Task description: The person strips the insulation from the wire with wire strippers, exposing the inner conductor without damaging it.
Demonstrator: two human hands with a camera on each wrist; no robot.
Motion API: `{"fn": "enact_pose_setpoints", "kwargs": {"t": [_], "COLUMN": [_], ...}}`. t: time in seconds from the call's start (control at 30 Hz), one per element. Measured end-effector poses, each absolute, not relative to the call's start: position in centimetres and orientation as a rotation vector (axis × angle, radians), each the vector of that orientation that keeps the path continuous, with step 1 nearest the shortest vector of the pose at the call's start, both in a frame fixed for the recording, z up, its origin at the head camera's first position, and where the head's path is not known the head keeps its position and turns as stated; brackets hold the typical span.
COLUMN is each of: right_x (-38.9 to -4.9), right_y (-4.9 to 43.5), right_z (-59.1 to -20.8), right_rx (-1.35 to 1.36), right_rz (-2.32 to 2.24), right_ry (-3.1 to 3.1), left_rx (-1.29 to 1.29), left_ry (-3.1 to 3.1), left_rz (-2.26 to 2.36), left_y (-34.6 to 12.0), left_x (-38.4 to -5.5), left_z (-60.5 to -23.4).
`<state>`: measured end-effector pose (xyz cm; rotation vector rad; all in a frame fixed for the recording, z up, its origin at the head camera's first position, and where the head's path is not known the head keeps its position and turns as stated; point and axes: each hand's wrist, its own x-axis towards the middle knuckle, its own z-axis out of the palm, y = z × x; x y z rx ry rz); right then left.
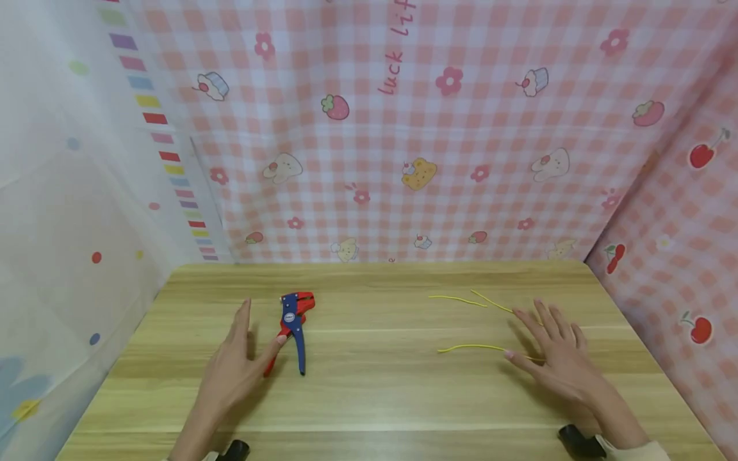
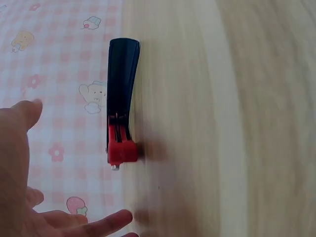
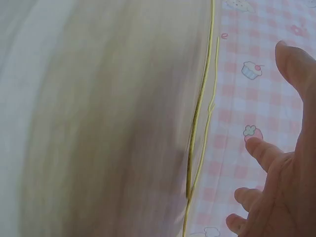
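On the table (image 1: 375, 397), the stripper (image 1: 290, 317) lies head away, yellow wires (image 1: 473, 346) crosswise; left hand (image 1: 230, 368) and right hand (image 1: 564, 360) have fingers apart.

The checked cloth (image 1: 375, 141) reads "luck lif" and, lower, "e"; the badge (image 1: 289, 317) on the tool (image 1: 296, 324) is illegible.

The hand tool (image 1: 291, 314) is red and blue, the wires (image 1: 473, 346) yellow, the table (image 1: 375, 390) pale wood-grained, and the back cloth (image 1: 375, 141) pink-and-white checked.
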<state>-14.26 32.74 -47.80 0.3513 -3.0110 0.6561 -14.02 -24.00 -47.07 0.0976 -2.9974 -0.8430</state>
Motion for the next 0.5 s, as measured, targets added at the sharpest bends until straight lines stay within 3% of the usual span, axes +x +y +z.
{"fn": "enact_pose_setpoints", "kwargs": {"t": [0.5], "right_x": [-14.6], "right_y": [31.7], "right_z": [-47.6], "right_rx": [0.423], "right_rz": [0.755], "right_ry": [-2.975], "left_rx": [0.073], "left_ry": [-2.862], "left_rz": [-0.972], "left_y": [-22.7], "left_x": [-14.6], "left_z": [-47.4]}}
